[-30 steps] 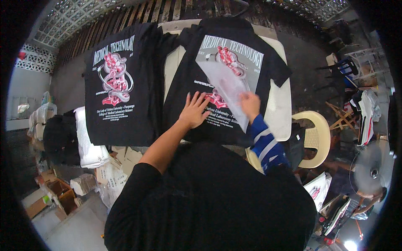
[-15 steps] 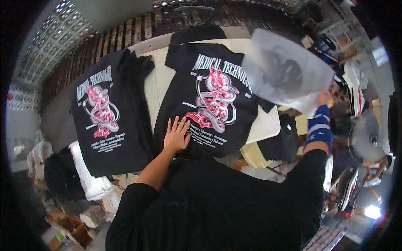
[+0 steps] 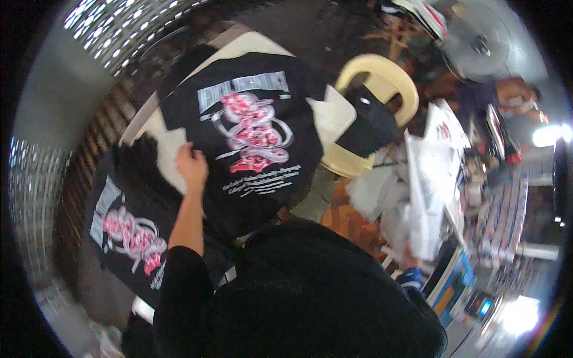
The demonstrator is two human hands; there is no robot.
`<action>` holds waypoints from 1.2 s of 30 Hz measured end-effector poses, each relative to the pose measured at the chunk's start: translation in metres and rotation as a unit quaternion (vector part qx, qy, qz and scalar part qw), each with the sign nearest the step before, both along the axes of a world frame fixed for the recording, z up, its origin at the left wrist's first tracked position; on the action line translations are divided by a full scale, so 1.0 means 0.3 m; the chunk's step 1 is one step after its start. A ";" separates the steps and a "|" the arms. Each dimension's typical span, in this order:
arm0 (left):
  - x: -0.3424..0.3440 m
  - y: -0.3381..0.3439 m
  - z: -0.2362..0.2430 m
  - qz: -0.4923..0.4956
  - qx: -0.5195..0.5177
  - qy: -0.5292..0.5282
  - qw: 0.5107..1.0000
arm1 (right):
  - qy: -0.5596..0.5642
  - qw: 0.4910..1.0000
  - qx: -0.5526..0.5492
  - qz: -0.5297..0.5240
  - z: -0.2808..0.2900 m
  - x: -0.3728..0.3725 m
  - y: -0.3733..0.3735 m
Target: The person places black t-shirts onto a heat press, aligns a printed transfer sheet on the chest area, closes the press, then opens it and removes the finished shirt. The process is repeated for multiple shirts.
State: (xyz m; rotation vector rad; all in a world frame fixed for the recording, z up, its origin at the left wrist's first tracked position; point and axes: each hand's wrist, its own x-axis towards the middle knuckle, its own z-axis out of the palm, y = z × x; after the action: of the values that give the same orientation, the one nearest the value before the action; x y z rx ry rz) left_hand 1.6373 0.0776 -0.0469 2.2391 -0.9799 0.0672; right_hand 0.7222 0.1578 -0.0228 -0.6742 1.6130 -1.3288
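a black printed shirt, the left shirt (image 3: 128,238), lay slanted, below and to the left of the middle shirt (image 3: 253,134). a strip of the cream table (image 3: 170,154) showed just beside the middle shirt's left edge. over that strip, at the middle shirt's left edge, was the left hand (image 3: 192,167), its fingers half curled and loosely apart with nothing seen in them; whether they touched the cloth could not be told. the middle shirt lay spread face up on the table, white lettering above a red and white design, with smaller white lines under it.

to the right of the middle shirt, a black cloth (image 3: 365,122) rested on a cream plastic chair (image 3: 382,63). farther right and lower than the middle shirt, the right hand (image 3: 412,258) was blurred, its fingers closed on the near end of a translucent sheet (image 3: 427,191), which stood up from them, well apart from the middle shirt. a round fan (image 3: 477,45) stood beyond, above and to the right of the middle shirt.
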 end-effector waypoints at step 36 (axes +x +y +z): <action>-0.761 -0.464 0.608 -0.098 -0.008 0.046 0.994 | -0.324 0.850 0.204 -0.362 -1.315 0.123 0.048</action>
State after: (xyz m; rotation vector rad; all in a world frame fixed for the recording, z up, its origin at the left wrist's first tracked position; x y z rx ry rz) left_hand 1.4091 -0.0616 0.1355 2.1004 -1.1393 -0.1154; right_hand 0.7591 0.1721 -0.4174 0.6706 1.5191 -1.4221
